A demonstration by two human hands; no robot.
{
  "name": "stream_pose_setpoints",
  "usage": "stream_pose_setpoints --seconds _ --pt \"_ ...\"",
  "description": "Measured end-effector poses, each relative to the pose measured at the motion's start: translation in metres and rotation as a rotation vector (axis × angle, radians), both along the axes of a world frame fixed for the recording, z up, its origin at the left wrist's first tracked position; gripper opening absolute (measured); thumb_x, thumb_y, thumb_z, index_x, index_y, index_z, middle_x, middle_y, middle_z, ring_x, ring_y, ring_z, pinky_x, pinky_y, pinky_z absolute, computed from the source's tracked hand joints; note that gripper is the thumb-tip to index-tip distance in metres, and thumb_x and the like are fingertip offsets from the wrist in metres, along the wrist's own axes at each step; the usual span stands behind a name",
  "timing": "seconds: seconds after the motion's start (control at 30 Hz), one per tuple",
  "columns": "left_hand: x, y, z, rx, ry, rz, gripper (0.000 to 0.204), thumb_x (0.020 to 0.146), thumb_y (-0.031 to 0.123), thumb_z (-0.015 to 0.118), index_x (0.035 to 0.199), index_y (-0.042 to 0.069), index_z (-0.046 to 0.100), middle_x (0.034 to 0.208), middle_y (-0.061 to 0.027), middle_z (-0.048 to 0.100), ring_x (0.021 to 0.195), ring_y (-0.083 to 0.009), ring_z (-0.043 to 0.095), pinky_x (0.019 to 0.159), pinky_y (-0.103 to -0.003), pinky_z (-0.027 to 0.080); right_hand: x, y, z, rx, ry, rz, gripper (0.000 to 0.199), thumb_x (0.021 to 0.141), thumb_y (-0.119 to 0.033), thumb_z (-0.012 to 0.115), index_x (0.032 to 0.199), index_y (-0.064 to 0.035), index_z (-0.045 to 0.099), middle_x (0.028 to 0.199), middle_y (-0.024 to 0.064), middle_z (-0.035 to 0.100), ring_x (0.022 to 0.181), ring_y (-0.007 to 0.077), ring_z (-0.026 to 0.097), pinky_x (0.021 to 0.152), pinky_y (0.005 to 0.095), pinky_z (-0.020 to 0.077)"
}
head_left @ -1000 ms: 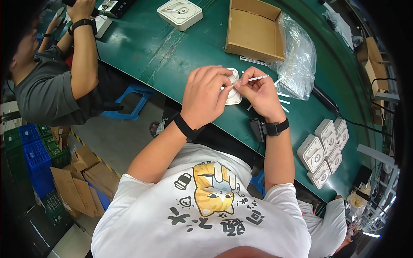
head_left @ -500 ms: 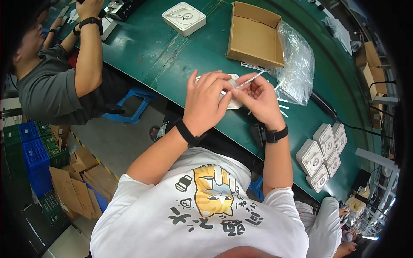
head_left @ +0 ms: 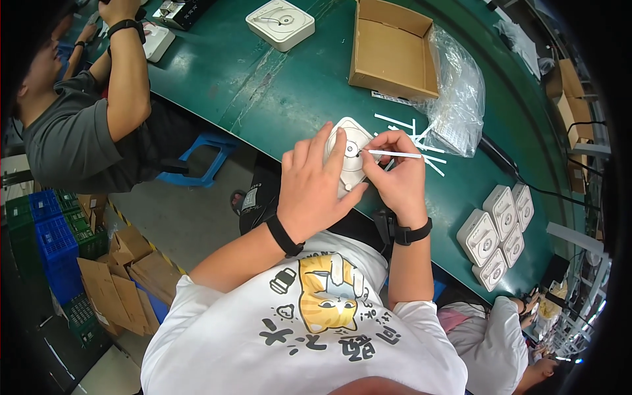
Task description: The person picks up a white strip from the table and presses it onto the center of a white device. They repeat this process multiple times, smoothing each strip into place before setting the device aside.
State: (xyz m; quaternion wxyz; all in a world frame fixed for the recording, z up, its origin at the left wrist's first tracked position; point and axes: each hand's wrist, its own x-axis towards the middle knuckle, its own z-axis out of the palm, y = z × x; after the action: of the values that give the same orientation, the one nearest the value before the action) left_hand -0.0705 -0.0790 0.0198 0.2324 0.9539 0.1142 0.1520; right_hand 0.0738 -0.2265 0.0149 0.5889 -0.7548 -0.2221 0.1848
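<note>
A white square device [head_left: 354, 135] with rounded corners and a round centre lies on the green table in front of me. My left hand [head_left: 308, 187] is spread over its left side, the fingers stretched across the top and the thumb near its close corner. Between the thumb and fingers of my right hand [head_left: 399, 172] is a thin white strip [head_left: 403, 155]. One end of that strip points at the middle of the device. Several similar white strips [head_left: 394, 121] lie loose just beyond my right hand.
An open cardboard box [head_left: 395, 52] and a clear plastic bag [head_left: 457, 92] lie beyond the strips. Several white devices [head_left: 500, 210] are grouped at right; another device [head_left: 281, 25] sits farther back. A co-worker [head_left: 72, 131] works at left. A black cable [head_left: 553, 192] crosses the right side.
My left hand has flattened out over the device, uncovering its top. My right hand has lowered the strip from a raised slant to nearly level over the device.
</note>
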Motion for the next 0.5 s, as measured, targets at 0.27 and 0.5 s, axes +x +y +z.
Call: stream_pose_setpoints --seconds 0.27,0.5 --pt "-0.001 -0.007 0.002 -0.031 0.029 -0.008 0.115 0.085 0.048 0.101 0.174 -0.006 0.053 0.177 -0.0291 0.052 0.129 -0.0434 0.061 0.109 -0.051 0.055 -0.008 -0.004 0.012 -0.136 -0.121 -0.004 0.022 0.096 -0.005 0.092 0.111 -0.0058 0.075 0.103 -0.0014 0.080 0.089 0.0083 0.065 0.079 0.0268 0.0561" --pt "0.000 -0.006 0.003 -0.001 0.020 -0.023 0.117 0.083 0.046 0.101 0.174 -0.007 0.051 0.178 -0.0297 0.051 0.124 -0.0406 0.062 0.101 -0.048 0.057 -0.019 0.004 0.019 -0.215 -0.198 -0.091 0.024 0.097 -0.006 0.092 0.112 -0.0040 0.075 0.102 0.0011 0.082 0.085 0.0095 0.066 0.078 0.0279 0.0579"
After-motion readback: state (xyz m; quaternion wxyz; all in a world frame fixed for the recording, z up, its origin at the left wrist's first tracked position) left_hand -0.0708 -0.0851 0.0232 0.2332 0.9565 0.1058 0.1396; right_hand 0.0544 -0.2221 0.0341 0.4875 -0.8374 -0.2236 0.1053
